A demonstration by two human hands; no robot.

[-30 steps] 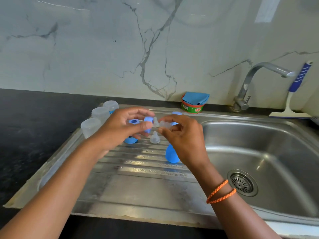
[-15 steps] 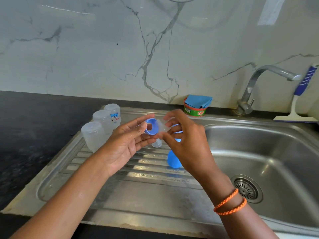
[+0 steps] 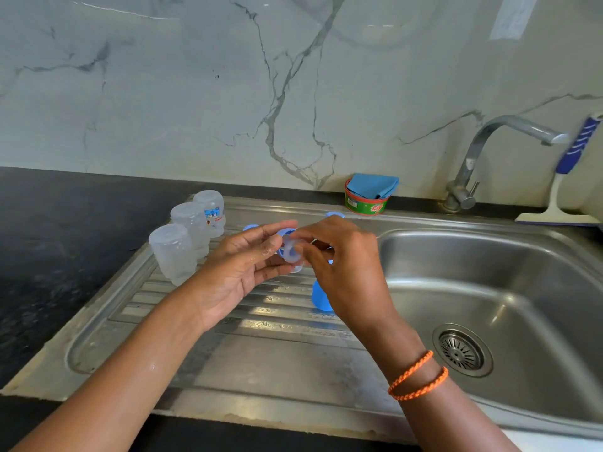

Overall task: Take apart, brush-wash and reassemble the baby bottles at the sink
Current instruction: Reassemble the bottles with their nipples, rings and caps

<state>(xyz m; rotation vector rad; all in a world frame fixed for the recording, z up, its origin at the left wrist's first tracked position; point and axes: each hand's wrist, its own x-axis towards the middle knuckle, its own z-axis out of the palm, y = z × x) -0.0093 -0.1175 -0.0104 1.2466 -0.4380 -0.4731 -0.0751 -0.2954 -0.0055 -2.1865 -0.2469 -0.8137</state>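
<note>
Over the steel drainboard (image 3: 228, 353) my left hand (image 3: 243, 272) holds a blue bottle ring (image 3: 283, 234) between thumb and fingers. My right hand (image 3: 342, 265) pinches a clear silicone teat (image 3: 289, 252) pressed against that ring. Three clear bottle bodies (image 3: 176, 252) stand upside down in a row at the drainboard's left edge. A blue cap (image 3: 321, 300) sits on the drainboard under my right hand. Other blue parts (image 3: 334, 215) peek out behind my hands, mostly hidden.
The sink basin (image 3: 489, 288) with its drain lies to the right, the tap (image 3: 489, 151) behind it. A green soap tub (image 3: 367, 202) with a blue cloth stands at the wall. A blue-handled squeegee (image 3: 567, 177) leans at far right. Black counter (image 3: 49, 239) stretches left.
My hands lifted the ring and teat off the drainboard and turned them; the teat's wide base now faces me against the ring. The bottle bodies did not move.
</note>
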